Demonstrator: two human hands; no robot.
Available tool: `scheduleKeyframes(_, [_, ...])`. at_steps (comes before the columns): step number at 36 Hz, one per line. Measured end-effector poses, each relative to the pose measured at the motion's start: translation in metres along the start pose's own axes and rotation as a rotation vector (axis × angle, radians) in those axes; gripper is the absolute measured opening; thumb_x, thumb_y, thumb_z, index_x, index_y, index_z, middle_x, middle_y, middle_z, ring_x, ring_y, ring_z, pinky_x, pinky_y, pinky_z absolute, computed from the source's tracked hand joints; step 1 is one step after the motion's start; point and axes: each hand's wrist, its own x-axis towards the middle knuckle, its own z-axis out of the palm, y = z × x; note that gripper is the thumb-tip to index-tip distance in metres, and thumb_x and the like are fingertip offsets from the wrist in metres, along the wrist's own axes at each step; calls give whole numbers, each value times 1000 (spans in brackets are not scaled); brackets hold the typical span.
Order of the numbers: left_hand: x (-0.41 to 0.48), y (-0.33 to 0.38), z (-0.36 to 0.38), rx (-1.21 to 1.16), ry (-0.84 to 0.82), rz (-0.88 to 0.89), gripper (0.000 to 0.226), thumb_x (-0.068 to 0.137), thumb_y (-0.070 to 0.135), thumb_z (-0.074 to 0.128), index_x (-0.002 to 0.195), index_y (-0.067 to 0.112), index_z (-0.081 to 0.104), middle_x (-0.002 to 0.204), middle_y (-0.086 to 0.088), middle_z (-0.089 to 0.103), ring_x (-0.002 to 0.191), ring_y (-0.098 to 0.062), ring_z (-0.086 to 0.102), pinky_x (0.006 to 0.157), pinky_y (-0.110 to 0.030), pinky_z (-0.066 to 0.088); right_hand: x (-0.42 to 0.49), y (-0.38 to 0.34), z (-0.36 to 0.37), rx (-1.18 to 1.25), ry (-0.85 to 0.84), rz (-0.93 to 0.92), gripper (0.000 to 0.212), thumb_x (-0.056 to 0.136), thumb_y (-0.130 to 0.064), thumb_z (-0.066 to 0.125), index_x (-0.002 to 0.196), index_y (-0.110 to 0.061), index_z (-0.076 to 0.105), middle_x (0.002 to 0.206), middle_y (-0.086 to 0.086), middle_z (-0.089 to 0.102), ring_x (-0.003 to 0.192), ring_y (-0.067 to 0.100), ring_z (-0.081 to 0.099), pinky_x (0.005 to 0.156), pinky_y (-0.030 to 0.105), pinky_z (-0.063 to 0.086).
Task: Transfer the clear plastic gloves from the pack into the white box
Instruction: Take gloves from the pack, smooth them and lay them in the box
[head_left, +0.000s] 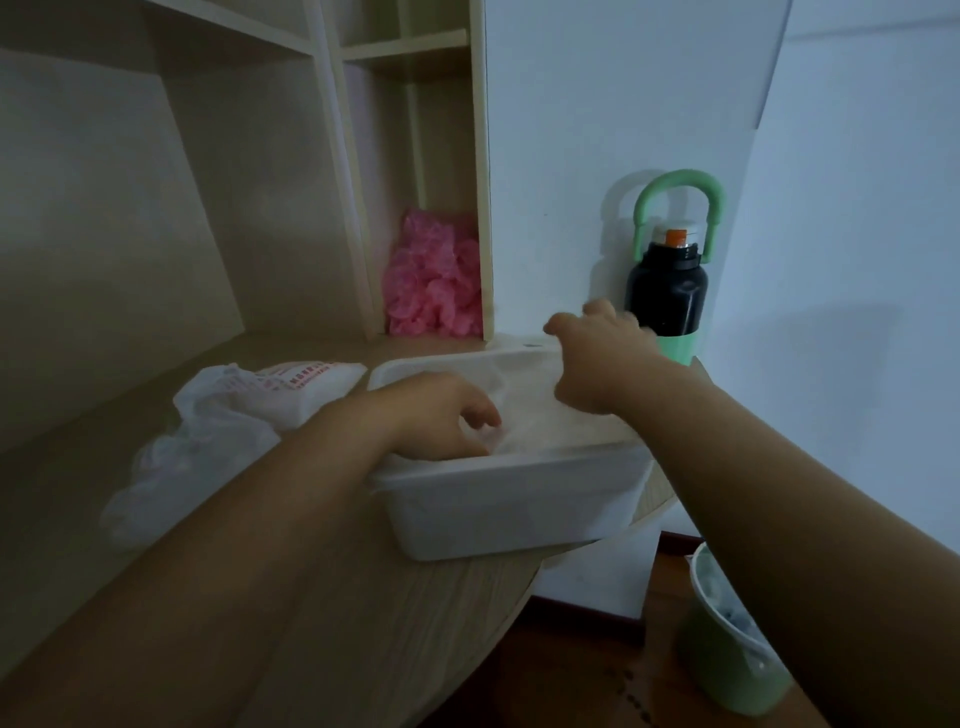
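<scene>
The white box (509, 509) stands at the rounded front edge of the wooden desk. Clear plastic gloves (524, 415) lie inside it as a thin sheet. My left hand (441, 415) is down in the box's left side, fingers curled onto the gloves. My right hand (597, 358) is over the box's far right part and pinches the clear sheet, pulling it upward. The glove pack (306, 387), white with red print, lies left of the box beside a crumpled clear plastic bag (192, 457).
A black and green bottle (670, 291) with a green handle stands against the wall behind the box. A pink bundle (431, 280) fills a shelf slot. A green bin (727, 639) sits on the floor at right. The desk (363, 623) edge curves near.
</scene>
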Motion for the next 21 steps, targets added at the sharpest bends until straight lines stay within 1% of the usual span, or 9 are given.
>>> scheduleKeyframes(2, [5, 1, 1, 33, -47, -9, 43, 90, 35, 62, 132, 28, 55, 125, 8, 60, 97, -5, 54, 88, -19, 39, 1, -4, 0, -133, 85, -31, 54, 85, -23, 56, 137, -23, 40, 143, 12, 29, 129, 33, 32, 105, 48, 28])
scheduleKeyframes(4, [9, 0, 3, 50, -41, -25, 43, 90, 39, 61, 132, 27, 55, 121, 7, 63, 97, -6, 55, 87, -19, 39, 3, -8, 0, -105, 70, -114, 49, 86, -27, 56, 134, -25, 47, 140, 9, 37, 126, 29, 37, 104, 46, 29])
scheduleKeyframes(6, [9, -2, 4, 34, 23, -36, 43, 89, 43, 62, 129, 29, 58, 117, 8, 63, 96, -7, 56, 84, -21, 40, 5, -10, 4, -3, -73, -197, 42, 88, -27, 57, 129, -20, 54, 132, 4, 49, 119, 24, 47, 101, 40, 36])
scheduleKeyframes(8, [9, -6, 4, 44, 119, -28, 40, 87, 46, 62, 124, 31, 62, 109, 11, 59, 92, -6, 51, 81, -22, 38, 9, -10, 12, -49, -245, -209, 40, 87, -26, 61, 126, -15, 58, 126, 3, 56, 114, 22, 52, 100, 35, 42])
scheduleKeyframes(10, [10, -9, 5, 69, 165, 5, 38, 85, 48, 63, 119, 31, 65, 107, 12, 55, 95, -6, 49, 84, -25, 38, 13, -6, 20, -146, -375, -179, 44, 88, -25, 61, 130, -16, 54, 131, 4, 54, 118, 23, 50, 103, 36, 40])
scheduleKeyframes(11, [11, -9, 6, 80, 150, 22, 38, 85, 49, 63, 118, 30, 66, 114, 11, 56, 101, -8, 50, 89, -27, 40, 15, -5, 22, -152, -444, -166, 47, 89, -24, 59, 134, -16, 50, 136, 6, 50, 123, 25, 47, 105, 36, 36])
scheduleKeyframes(14, [16, -12, 9, 116, -28, -5, 34, 90, 42, 58, 120, 27, 65, 129, 7, 58, 115, -14, 53, 101, -36, 41, 16, -3, 26, -163, -607, -194, 50, 96, -19, 48, 145, -21, 37, 149, 6, 36, 135, 25, 35, 110, 36, 26])
scheduleKeyframes(18, [22, -9, 13, 130, -279, -102, 30, 96, 24, 52, 124, 22, 63, 125, 2, 60, 110, -18, 55, 96, -31, 43, 22, -2, 34, -190, -731, -170, 45, 98, -22, 44, 143, -16, 40, 148, 8, 36, 134, 26, 36, 110, 38, 26])
scheduleKeyframes(21, [21, -6, 13, 116, -327, -118, 29, 96, 22, 52, 123, 21, 62, 123, 2, 59, 109, -17, 54, 92, -30, 42, 25, -1, 37, -180, -713, -141, 45, 98, -21, 45, 142, -14, 42, 147, 9, 39, 132, 26, 38, 109, 38, 28])
